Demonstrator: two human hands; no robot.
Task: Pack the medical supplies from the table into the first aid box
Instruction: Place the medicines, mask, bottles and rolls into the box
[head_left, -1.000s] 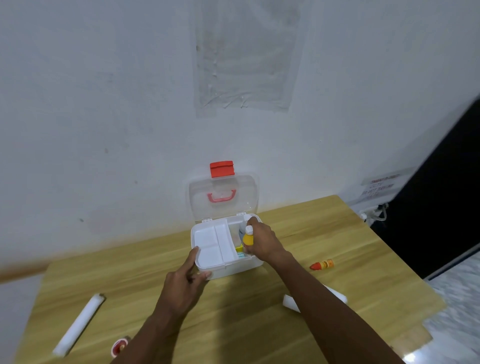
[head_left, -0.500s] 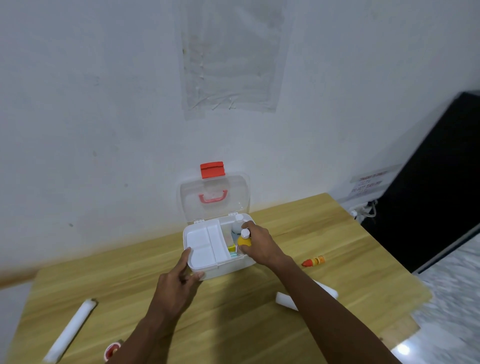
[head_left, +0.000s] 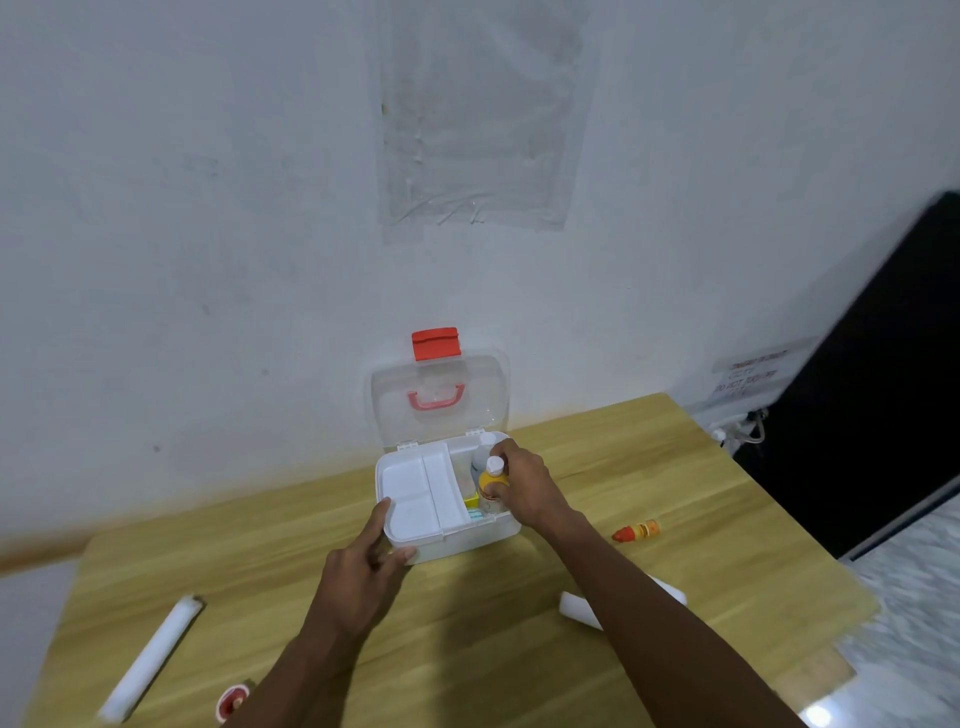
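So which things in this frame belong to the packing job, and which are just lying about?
Job: first aid box, yellow bottle in right hand, left hand, white rolls, red-capped bottle, red-rimmed item.
Lying about: wall sign, taped plastic sheet.

A pale, scuffed wall stood behind the wooden table, a clear plastic sheet taped to it; speckled floor gleamed right.

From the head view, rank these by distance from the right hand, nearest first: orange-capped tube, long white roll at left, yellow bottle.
1. yellow bottle: gripped by the right hand over the box.
2. orange-capped tube: on the table, right of the box.
3. long white roll: far left, near the table edge.
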